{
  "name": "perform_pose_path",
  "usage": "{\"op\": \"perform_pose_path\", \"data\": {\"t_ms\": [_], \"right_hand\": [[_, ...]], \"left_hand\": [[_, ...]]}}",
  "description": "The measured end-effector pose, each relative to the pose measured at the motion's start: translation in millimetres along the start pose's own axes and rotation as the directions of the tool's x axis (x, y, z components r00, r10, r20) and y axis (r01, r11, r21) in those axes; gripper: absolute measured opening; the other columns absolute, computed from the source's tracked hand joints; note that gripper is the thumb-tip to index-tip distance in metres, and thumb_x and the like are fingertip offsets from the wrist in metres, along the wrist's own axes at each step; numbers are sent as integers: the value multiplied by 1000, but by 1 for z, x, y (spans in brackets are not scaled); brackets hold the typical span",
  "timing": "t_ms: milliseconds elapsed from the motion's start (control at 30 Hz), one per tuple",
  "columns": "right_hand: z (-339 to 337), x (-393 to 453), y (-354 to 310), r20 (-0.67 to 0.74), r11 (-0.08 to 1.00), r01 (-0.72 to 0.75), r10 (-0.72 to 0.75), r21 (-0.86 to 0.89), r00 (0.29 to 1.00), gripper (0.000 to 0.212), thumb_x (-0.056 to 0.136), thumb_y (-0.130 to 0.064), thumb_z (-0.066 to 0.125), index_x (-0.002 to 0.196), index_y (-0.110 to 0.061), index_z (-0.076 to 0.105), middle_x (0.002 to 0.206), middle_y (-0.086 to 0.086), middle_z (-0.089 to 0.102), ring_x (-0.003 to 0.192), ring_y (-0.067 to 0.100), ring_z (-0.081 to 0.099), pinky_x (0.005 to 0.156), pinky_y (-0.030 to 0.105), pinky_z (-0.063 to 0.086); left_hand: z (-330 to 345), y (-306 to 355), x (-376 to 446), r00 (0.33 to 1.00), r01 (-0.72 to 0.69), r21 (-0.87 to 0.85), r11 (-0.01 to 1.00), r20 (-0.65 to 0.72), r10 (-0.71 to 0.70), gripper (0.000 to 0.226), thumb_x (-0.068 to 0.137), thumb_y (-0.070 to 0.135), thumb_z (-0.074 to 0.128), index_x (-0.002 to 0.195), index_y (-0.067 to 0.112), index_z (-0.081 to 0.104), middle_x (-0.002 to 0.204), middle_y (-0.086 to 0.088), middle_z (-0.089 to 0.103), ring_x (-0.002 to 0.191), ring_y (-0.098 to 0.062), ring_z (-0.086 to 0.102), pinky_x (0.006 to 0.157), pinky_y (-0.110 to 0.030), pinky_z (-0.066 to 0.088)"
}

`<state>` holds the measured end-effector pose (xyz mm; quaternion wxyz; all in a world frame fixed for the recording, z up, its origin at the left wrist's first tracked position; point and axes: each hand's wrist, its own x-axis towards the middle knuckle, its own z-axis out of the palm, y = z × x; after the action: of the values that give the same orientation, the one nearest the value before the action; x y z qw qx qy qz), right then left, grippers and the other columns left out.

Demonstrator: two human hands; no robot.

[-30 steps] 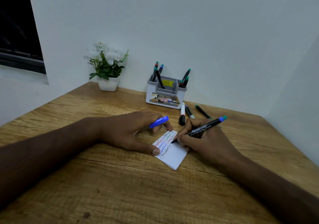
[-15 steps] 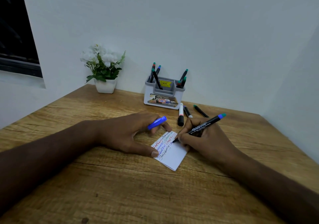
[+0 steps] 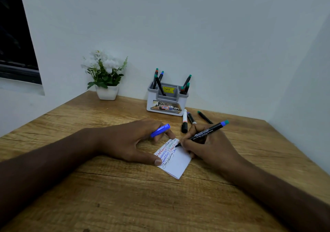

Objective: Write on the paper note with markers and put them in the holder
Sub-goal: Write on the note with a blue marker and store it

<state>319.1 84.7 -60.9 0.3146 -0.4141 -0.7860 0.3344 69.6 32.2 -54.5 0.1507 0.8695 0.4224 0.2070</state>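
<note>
Right hand [image 3: 207, 147] grips marker [image 3: 205, 133], tip on note [image 3: 175, 162].

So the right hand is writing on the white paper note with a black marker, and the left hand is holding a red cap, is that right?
Not quite: the cap in the left hand is blue, not red, as the head view shows. The rest holds: the right hand is writing on the white paper note with a black marker.
</note>
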Motion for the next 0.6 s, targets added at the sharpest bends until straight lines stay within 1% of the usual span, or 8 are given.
{"op": "perform_pose_path", "data": {"t_ms": [33,67,167,267,333,433,500,600], "right_hand": [[0,0,0,4,1000,-5,5,1,1000,10,86,-15,80,77,-20,77,75,-5,77,65,0,68,67,24,55],[0,0,0,6,1000,-9,9,-1,1000,9,85,-16,80,76,-19,76,73,-5,76,63,-1,67,66,25,54],[-2,0,0,15,1000,-11,11,-3,1000,8,83,-16,79,75,-17,76,73,-6,75,62,-2,65,66,26,54],[0,1,0,10,1000,-23,24,-7,1000,10,85,-14,78,76,-18,76,73,-7,76,62,-2,66,65,23,53],[-1,2,1,-3,1000,-27,27,-13,1000,11,86,-13,78,77,-19,77,75,-6,77,64,-1,69,66,23,54],[-1,2,2,-5,999,-43,43,-9,999,10,85,-15,79,77,-19,77,78,-4,79,69,3,71,70,27,59],[-1,3,2,-14,999,-44,44,-6,999,9,85,-16,80,77,-20,77,78,-5,79,70,3,72,69,27,59],[0,3,2,-21,999,-43,43,-13,999,9,86,-16,79,78,-20,77,76,-5,79,68,2,71,68,25,57]], "left_hand": [[0,1,0,1000,4,-3,1000,3,-4,58,92,47,78,100,84,34,124,14,56,117,-5,50,94,-10,39],[0,2,0,1000,8,-7,1000,10,-8,57,91,48,78,99,83,34,123,13,56,116,-6,50,94,-14,41],[0,2,1,999,33,-15,999,33,-33,44,90,54,77,99,75,39,120,18,54,115,-2,50,93,-20,42],[1,1,1,999,24,-12,1000,30,-24,48,91,55,76,104,78,37,131,10,57,121,-10,52,100,-28,46],[0,2,2,999,14,-7,1000,32,-14,47,91,54,77,103,77,37,135,7,58,121,-14,53,102,-34,47],[-1,2,1,999,8,-2,1000,31,-8,55,91,52,77,103,84,34,132,4,59,118,-14,53,101,-35,47],[-1,3,2,999,5,-7,1000,33,-5,60,91,50,78,103,87,31,134,5,58,120,-13,53,102,-33,46],[-1,2,0,999,11,-10,1000,47,-11,58,91,51,78,104,86,33,129,21,54,120,-8,51,103,-29,45]]}}
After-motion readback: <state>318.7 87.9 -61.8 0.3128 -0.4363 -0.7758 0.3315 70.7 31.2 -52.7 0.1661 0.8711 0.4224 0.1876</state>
